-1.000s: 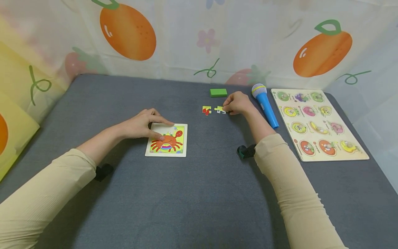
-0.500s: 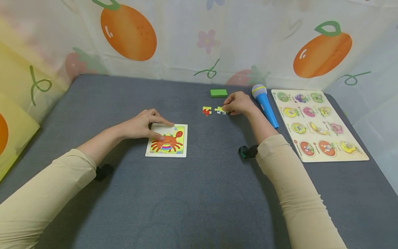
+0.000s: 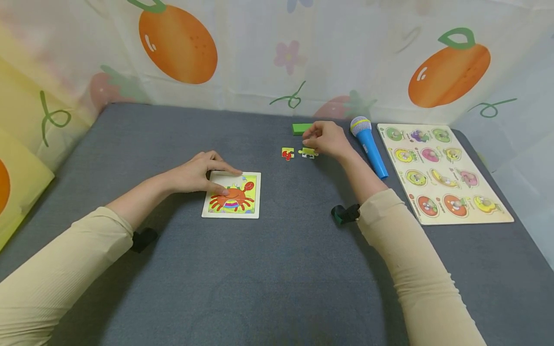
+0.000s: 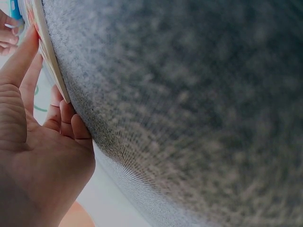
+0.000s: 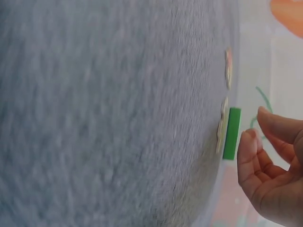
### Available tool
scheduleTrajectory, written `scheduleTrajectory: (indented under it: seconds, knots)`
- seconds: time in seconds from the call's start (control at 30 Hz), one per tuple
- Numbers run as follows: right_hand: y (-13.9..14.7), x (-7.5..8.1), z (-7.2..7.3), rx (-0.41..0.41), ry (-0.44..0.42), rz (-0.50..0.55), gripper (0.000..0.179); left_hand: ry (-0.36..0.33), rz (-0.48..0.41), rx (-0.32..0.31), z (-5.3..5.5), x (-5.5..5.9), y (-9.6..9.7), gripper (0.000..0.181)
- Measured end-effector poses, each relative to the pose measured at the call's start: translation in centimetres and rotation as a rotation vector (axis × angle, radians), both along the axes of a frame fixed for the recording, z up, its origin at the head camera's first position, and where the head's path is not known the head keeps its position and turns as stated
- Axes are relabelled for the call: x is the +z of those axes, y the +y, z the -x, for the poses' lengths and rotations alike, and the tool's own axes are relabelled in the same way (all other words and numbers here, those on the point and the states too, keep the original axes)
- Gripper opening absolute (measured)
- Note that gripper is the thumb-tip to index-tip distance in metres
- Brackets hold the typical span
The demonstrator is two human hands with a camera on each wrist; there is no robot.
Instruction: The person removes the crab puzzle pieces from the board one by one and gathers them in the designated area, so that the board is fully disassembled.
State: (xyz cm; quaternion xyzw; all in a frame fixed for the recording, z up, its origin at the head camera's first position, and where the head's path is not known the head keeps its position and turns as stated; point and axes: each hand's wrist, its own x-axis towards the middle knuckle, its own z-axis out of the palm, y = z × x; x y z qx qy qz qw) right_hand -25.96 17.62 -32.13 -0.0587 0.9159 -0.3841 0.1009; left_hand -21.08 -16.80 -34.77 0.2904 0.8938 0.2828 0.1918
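A crab jigsaw puzzle (image 3: 231, 199) in a pale frame lies on the table, left of centre. My left hand (image 3: 196, 174) grips it at the upper left, thumb on the crab picture and fingers along the top edge. In the left wrist view the thumb lies on the face while other fingers sit at the frame's edge. My right hand (image 3: 327, 138) hovers over a yellow-and-white puzzle piece (image 3: 308, 153), its thumb and forefinger apart with nothing between them. Beside that piece lies a yellow-and-red puzzle piece (image 3: 287, 153). In the right wrist view both pieces show edge-on.
A green block (image 3: 301, 129) lies behind the loose pieces, partly covered by the right hand. A blue toy microphone (image 3: 371, 149) lies right of that hand. Farther right is a fruit puzzle board (image 3: 446, 180). A printed curtain (image 3: 251, 57) hangs at the table's back edge.
My right hand has let go of the yellow-and-white puzzle piece and lifted up and slightly back, now overlapping the green block. The left hand and the crab puzzle have stayed put.
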Motion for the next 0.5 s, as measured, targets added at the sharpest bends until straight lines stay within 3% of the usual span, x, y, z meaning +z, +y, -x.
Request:
scheduleTrajectory:
  seconds: [0.5]
  knots:
    - [-4.1, -0.2, -1.5, 0.215, -0.052, 0.079, 0.023, -0.001, -0.004, 0.006, 0.0, 0.0, 0.0, 0.055]
